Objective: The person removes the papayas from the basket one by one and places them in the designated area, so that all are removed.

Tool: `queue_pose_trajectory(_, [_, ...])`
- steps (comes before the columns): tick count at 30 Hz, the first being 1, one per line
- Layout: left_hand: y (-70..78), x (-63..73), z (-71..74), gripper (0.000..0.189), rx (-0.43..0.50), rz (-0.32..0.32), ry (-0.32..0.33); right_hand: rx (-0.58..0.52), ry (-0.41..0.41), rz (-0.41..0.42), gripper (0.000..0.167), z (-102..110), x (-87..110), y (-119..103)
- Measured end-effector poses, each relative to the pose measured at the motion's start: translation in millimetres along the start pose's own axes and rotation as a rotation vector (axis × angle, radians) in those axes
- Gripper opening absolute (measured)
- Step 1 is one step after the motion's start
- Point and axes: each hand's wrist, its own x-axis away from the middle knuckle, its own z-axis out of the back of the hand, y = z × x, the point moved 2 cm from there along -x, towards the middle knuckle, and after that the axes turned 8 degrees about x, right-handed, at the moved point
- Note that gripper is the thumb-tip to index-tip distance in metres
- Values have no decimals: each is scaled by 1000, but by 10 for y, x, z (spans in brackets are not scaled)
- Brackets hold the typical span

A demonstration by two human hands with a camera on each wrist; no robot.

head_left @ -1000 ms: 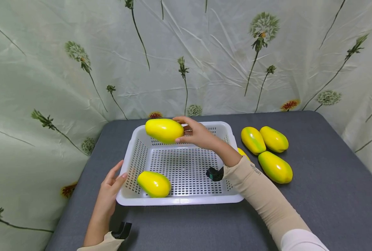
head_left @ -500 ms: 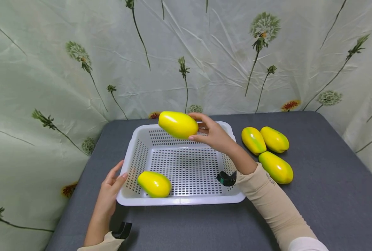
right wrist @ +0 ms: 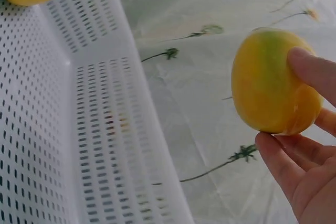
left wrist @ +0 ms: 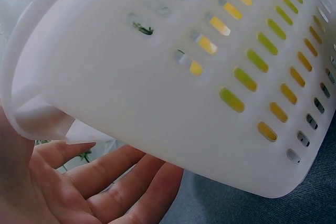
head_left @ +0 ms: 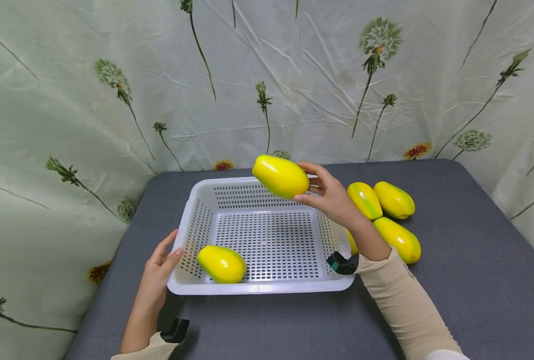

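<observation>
In the head view my right hand (head_left: pixel 332 197) holds a glossy yellow papaya (head_left: pixel 280 176) above the back rim of a white perforated plastic basket (head_left: pixel 260 288). Thumb and fingertips grip one end of the papaya (right wrist: pixel 270 82) in the right wrist view, where a green streak shows on its skin. A second papaya (head_left: pixel 222 264) lies inside the basket at the front left. My left hand (head_left: pixel 156 275) holds the basket's left rim, thumb over the edge. From the left wrist view, its fingers (left wrist: pixel 113 174) rest against the outer wall, partly hidden behind it.
To the right of the basket, several papayas lie on the dark grey tablecloth (head_left: pixel 451 235): one at the back (head_left: pixel 394 200), a green-streaked papaya (head_left: pixel 364 200), one in front (head_left: pixel 399 241), and another papaya (head_left: pixel 352 243) mostly hidden behind the right wrist. A flower-patterned curtain (head_left: pixel 312 100) hangs behind.
The right hand has carried the papaya rightward and slightly up, from over the basket's back left to its back right. The left hand and basket have stayed about where they were.
</observation>
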Motion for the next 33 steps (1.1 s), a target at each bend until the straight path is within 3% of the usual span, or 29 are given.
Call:
queue_pose_trajectory(10, [1, 9, -13, 55, -11, 9, 8, 27, 96, 27, 66, 309, 243, 80])
queue_pose_trajectory(22, [0, 3, -11, 56, -14, 12, 19, 137, 208, -108, 67, 605, 613, 260])
queue_pose_trajectory(29, [5, -3, -14, 55, -18, 6, 25, 141, 305, -147, 67, 784, 854, 597])
queue_pose_trajectory(33, [4, -2, -9, 55, -23, -2, 29, 163, 326, -172, 66, 848, 967, 682])
